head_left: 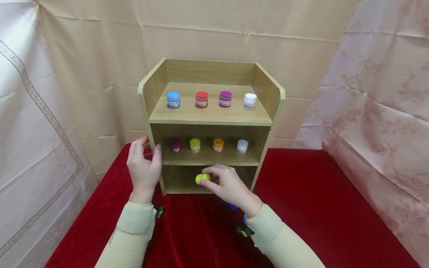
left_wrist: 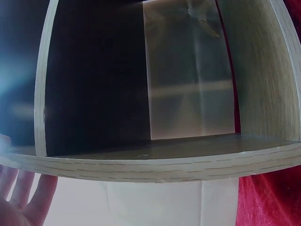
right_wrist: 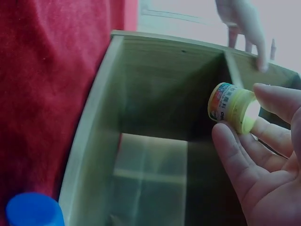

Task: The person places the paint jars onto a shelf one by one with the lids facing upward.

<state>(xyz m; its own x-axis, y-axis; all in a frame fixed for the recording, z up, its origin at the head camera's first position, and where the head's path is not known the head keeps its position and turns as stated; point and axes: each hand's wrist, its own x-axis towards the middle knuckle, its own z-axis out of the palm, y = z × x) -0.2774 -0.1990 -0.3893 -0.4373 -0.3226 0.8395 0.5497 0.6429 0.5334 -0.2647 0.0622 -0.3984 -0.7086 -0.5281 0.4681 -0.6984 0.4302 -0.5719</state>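
Note:
A yellow paint jar (head_left: 202,178) is pinched between the thumb and fingers of my right hand (head_left: 231,184), tilted on its side before the bottom compartment of a wooden shelf (head_left: 211,122). Its printed label and yellow lid show in the right wrist view, where the jar (right_wrist: 230,106) hangs clear of the boards. My left hand (head_left: 144,167) rests at the shelf's left side panel, thumb at the front edge and fingers around the outside. In the left wrist view, fingers (left_wrist: 40,200) show beyond that panel.
On the top board stand blue (head_left: 173,99), red (head_left: 202,99), purple (head_left: 225,99) and white jars (head_left: 250,101). The middle board holds dark purple (head_left: 175,145), yellow-green (head_left: 195,145), orange (head_left: 218,145) and white jars (head_left: 242,146). A blue jar (right_wrist: 35,209) sits on the red cloth (head_left: 301,193), partly behind my right wrist.

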